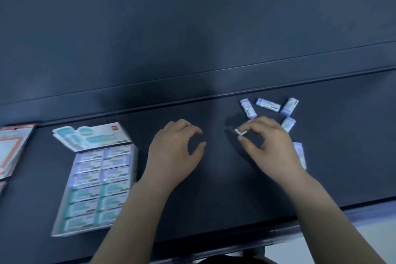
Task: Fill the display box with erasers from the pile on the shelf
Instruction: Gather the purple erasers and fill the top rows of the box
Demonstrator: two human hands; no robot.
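Left of both hands, on the dark shelf (214, 178), sits the box (94, 188), tilted a little, its two columns packed with erasers lying flat in lilac and teal wrappers; its printed lid flap (90, 137) stands folded back at the far end; further left again, at the frame edge, lie some packets (12, 150) with orange and white fronts, blurred.

Just right of the box the left hand (175, 154) hovers palm down over bare shelf, fingers and thumb loosely curved, holding nothing; whether it touches the shelf I cannot tell.

Near it, to its right, the right hand (270, 143) also lies palm down, its fingertips (241, 130) meeting a small pale eraser (241, 133); the thumb lies just below that eraser, so the hand seems to be pinching it, though blur hides the exact contact.

Beyond and to the right of the right hand lies the loose pile (269, 105): three erasers fanned out just past the fingers, a fourth (288, 124) beside the knuckles, and a fifth (300, 153) half hidden behind the wrist; all rest on the shelf, near one another, mostly apart.

Past the pile, a raised lip (192, 100) runs across the back of the shelf.
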